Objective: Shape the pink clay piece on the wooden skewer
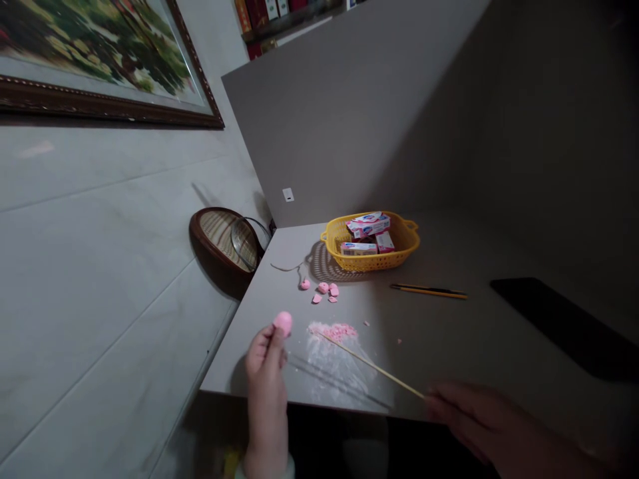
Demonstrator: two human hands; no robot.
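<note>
My left hand (265, 352) pinches a smooth, rounded pink lump (283, 323) between thumb and fingers, above the table's left front part. My right hand (466, 412), dim and slightly blurred, grips one end of a thin wooden stick (379, 370). The stick slants up to the left, its far tip at a patch of pink crumbs (337, 331). Whitish powder (339, 369) is smeared over the table below the crumbs. Farther back lie several pink pieces (323, 288), some rounded and some flat. A thin cord (287, 269) lies beside them, close to one rounded piece.
A yellow basket (379, 263) holding several pink-and-white boxes (369, 226) stands at the back. Right of centre lie slim pencil-like sticks (429, 291). A dark flat object (559, 322) is at the right. A grey panel (369, 133) rises behind; a marble wall (100, 266) borders the left.
</note>
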